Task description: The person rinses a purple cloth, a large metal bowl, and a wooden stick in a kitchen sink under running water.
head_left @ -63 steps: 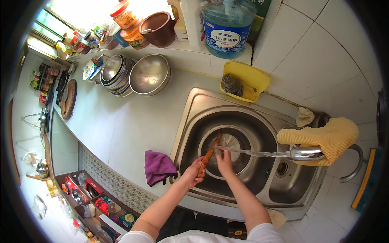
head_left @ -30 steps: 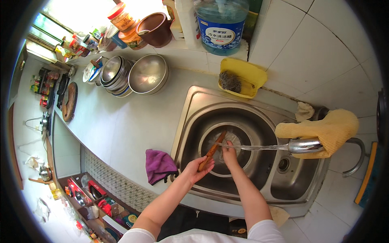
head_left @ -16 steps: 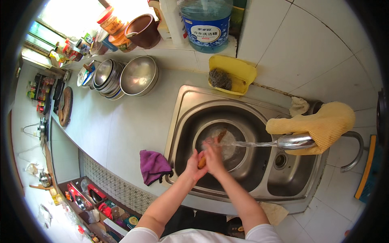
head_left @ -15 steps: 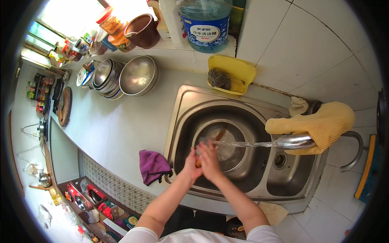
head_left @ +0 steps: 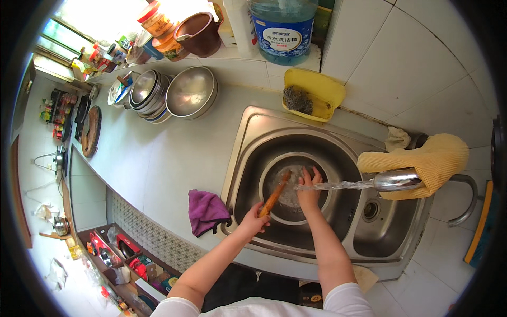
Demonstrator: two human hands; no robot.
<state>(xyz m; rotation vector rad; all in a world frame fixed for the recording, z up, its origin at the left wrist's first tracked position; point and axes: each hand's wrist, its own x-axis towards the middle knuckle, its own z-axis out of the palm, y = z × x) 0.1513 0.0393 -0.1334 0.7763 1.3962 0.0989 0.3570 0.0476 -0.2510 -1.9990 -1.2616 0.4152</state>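
Note:
A long orange carrot [head_left: 275,197] slants over the metal bowl [head_left: 263,185] in the large basin of the steel sink [head_left: 240,158]. My left hand [head_left: 255,220] is closed around its near end, at the bowl's near left rim. The far end of the carrot points up and to the right, over the water. My right hand [head_left: 309,191] is inside the bowl, apart from the carrot, its fingers spread at the stream of water. That stream runs leftward from the chrome faucet [head_left: 397,180] into the bowl.
A yellow cloth [head_left: 441,158] drapes over the faucet. A yellow tray [head_left: 319,108] with a steel scrubber [head_left: 297,99] stands behind the sink. To the left lie a purple cloth [head_left: 207,212] and stacked metal bowls [head_left: 145,95]. A small drain basin [head_left: 380,232] adjoins on the right.
My hands were together over the bowl's left side and have parted. The right one moved right to the water stream; the left keeps the carrot, which now shows along its length.

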